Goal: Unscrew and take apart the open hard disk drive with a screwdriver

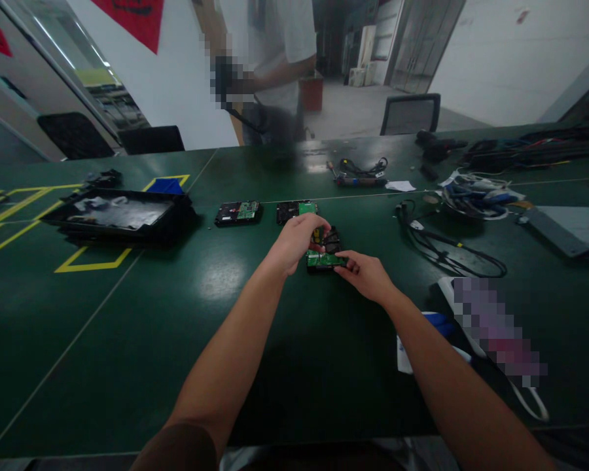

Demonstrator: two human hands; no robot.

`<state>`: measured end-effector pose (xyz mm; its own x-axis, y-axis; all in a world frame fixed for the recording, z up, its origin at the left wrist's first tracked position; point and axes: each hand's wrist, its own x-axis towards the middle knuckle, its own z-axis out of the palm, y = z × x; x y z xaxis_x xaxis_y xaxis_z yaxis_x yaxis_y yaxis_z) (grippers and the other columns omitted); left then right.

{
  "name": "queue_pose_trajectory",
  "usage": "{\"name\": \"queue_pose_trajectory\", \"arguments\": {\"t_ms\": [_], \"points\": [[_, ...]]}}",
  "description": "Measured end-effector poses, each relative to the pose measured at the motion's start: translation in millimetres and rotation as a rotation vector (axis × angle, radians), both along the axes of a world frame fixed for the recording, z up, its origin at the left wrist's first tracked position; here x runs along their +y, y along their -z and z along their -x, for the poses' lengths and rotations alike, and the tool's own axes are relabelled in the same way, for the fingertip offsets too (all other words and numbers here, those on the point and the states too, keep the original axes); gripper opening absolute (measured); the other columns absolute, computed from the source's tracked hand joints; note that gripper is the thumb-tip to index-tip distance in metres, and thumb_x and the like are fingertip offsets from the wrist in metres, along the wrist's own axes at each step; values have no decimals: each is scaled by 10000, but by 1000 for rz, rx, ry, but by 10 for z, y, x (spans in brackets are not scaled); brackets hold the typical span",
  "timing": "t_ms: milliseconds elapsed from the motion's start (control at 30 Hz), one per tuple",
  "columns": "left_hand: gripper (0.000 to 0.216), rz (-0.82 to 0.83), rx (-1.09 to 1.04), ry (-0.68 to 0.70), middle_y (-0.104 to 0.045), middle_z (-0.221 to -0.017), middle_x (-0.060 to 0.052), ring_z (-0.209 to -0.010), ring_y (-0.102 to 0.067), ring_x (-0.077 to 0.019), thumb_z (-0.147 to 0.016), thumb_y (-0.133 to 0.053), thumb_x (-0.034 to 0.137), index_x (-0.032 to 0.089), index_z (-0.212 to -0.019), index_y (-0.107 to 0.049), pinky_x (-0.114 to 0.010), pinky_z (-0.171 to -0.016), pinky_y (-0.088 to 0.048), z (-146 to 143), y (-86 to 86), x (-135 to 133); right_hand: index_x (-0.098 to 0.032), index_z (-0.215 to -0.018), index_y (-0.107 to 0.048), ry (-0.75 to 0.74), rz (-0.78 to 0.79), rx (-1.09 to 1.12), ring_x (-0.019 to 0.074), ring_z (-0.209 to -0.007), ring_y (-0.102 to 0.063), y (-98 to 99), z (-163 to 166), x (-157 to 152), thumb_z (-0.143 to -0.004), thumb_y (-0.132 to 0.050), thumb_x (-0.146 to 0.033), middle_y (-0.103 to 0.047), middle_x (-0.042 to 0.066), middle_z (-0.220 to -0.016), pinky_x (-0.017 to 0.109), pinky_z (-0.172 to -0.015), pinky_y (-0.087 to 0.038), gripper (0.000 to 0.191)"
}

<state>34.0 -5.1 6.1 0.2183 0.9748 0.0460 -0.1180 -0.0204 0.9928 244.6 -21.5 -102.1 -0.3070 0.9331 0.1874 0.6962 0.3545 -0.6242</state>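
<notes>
On the green table lies a black hard drive [325,260] with a green circuit board on its near part. My left hand [299,241] curls over its far left side, fingers and thumb closed on it; a small yellow patch shows beneath the fingers. At the near right edge, my right hand [366,275] pinches the same drive between thumb and fingers. Just beyond my left hand is a second drive [287,210], partly hidden by it. Farther left lies another drive [238,212], board side up.
Black trays [127,222] are stacked at left. Cables [446,252], a cable bundle [483,196] and a grey metal box [569,229] lie at right. A white strap-ended item [464,317] is near my right forearm. Across the table stands a person [279,65].
</notes>
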Motion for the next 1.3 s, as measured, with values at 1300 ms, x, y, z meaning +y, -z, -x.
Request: {"name": "queue_pose_trajectory", "arguments": {"t_ms": [1300], "points": [[187, 19, 16, 42, -663, -845, -73, -785, -629, -189, -878, -575, 367, 188, -887, -627, -216, -467, -427, -20, -44, -56, -276, -1281, -668, 6, -5, -5, 165, -692, -606, -21, 4, -4, -915, -663, -411, -673, 4, -807, 294, -650, -465, 390]]}}
